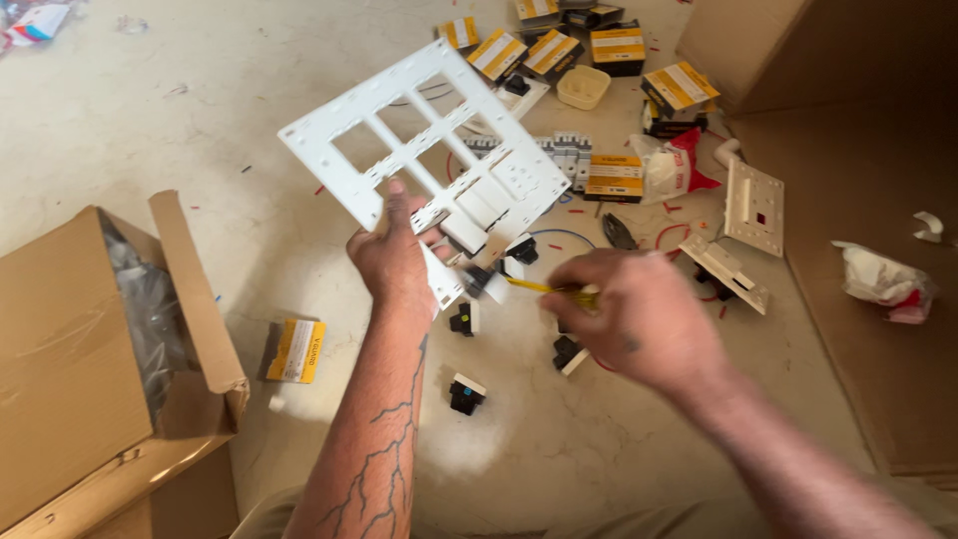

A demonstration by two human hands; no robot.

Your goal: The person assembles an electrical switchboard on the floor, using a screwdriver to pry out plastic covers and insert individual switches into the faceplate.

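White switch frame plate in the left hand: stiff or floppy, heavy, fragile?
Probably stiff: the white switch frame plate stays flat though the left hand pinches only one edge. Likely light, being mostly open cutouts held one-handed. The thin bars between cutouts could perhaps snap if bent.

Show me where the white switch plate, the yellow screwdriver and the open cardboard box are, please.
white switch plate (419, 140): head view, on its frame bars.
yellow screwdriver (559, 291): head view, on its handle.
open cardboard box (70, 369): head view, on its side wall.
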